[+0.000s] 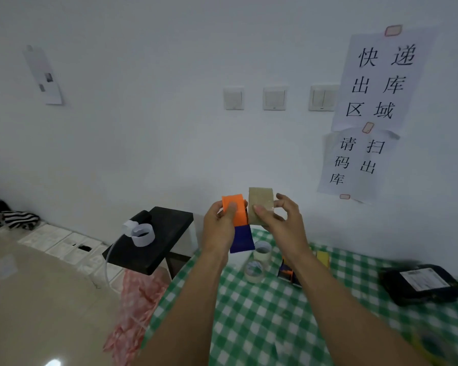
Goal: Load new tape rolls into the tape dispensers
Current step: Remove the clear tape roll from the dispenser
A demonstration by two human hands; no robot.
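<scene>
Tape roll (260, 203), pinched at its sides by right hand (282, 220) fingers (283, 199); seems light, stiff, slick. Tape dispenser (237, 204) gripped in left hand (218, 228).

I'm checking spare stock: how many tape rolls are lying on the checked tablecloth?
2, both between the forearms: the far tape roll and the near tape roll. The right hand holds a brown roll beside the orange dispenser. The arms may hide others.

Single wide head cam on me. Faces the plain white wall (156, 143) ahead; green-and-white checked tablecloth (262, 328) close below.
</scene>
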